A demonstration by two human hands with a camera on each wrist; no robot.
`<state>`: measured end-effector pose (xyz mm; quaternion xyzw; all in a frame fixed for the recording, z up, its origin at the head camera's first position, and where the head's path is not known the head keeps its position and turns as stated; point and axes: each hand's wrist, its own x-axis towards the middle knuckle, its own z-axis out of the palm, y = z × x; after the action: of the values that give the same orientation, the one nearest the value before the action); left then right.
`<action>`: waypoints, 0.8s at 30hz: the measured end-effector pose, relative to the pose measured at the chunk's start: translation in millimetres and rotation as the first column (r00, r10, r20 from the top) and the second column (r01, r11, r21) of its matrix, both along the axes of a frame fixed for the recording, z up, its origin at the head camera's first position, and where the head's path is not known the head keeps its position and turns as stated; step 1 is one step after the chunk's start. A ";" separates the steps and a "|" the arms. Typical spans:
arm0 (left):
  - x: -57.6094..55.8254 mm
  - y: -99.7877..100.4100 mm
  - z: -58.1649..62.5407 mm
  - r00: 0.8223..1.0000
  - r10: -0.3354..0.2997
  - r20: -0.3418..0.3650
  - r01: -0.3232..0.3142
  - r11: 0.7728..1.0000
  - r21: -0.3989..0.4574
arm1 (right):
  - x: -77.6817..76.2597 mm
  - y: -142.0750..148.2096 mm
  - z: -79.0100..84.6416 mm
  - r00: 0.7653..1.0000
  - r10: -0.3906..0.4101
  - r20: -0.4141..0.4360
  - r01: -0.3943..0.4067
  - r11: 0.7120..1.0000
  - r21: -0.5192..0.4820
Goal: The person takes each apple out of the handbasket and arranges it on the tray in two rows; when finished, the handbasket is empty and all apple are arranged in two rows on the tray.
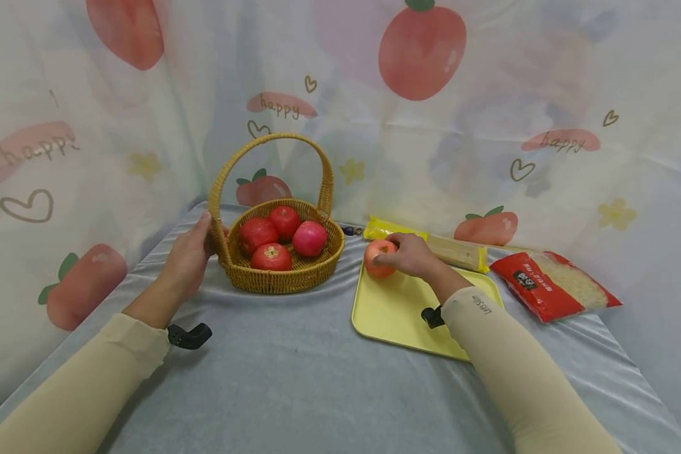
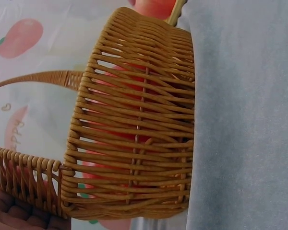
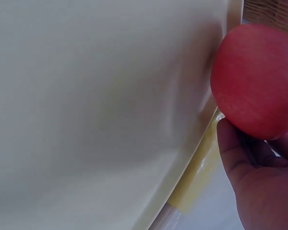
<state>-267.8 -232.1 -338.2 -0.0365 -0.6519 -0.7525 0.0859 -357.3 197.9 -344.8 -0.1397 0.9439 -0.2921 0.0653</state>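
Note:
A wicker basket [image 1: 284, 280] with a tall arched handle stands left of the middle, holding several red apples [image 1: 273, 257]. My left hand [image 1: 190, 255] grips the base of the handle on its left side. In the left wrist view, its fingers [image 2: 19, 213] show behind the handle's weave. My right hand [image 1: 411, 257] holds a pinkish-red apple [image 1: 376, 258] over the far left corner of a pale yellow tray [image 1: 386, 315]. The right wrist view shows the fingers and thumb pinching this apple [image 3: 257, 79] from one side.
Behind the tray lies a yellow-ended clear pack of long, thin dry noodles [image 1: 456, 251]. A red and clear food bag [image 1: 556, 287] lies to the tray's right. A small dark object [image 1: 350, 231] sits behind the basket's right side. A printed curtain [image 1: 340, 126] hangs behind the cloth-covered table [image 1: 295, 378].

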 end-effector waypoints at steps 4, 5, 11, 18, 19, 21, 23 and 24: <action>-0.6 1.2 1.0 1.000 0.008 0.001 -0.008 1.000 -0.008 | -2.0 0.8 -2.3 1.000 0.004 0.010 -0.005 1.000 0.015; -0.8 1.2 1.1 1.000 0.009 0.001 -0.009 1.000 -0.006 | -2.1 0.9 -2.4 1.000 0.006 0.009 -0.006 1.000 0.018; -0.5 1.6 1.1 1.000 0.014 0.011 -0.014 1.000 0.001 | -2.8 0.8 -3.5 1.000 0.016 0.018 -0.017 1.000 0.020; 0.9 2.0 2.5 1.000 0.014 0.021 -0.014 1.000 0.006 | -2.4 0.5 -2.1 0.999 0.016 0.051 -0.017 1.000 0.018; 1.0 2.1 2.5 1.000 0.014 0.021 -0.014 1.000 0.007 | -2.1 0.3 -1.8 0.998 0.015 0.057 -0.016 1.000 0.015; 1.2 2.2 2.3 1.000 0.014 0.021 -0.014 1.000 0.012 | -1.3 0.1 -1.6 0.998 0.017 0.068 -0.017 1.000 0.009; 1.3 2.2 1.9 1.000 0.011 0.017 -0.011 1.000 0.013 | -0.7 0.3 -1.7 0.997 0.021 0.074 -0.021 1.000 0.003; 1.4 2.1 1.6 1.000 0.010 0.016 -0.010 1.000 0.016 | -0.5 0.3 -1.9 0.997 0.025 0.077 -0.025 1.000 0.000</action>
<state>-266.4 -230.1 -336.6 -0.0265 -0.6468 -0.7575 0.0847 -357.8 198.2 -346.7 -0.1400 0.9391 -0.2957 0.1053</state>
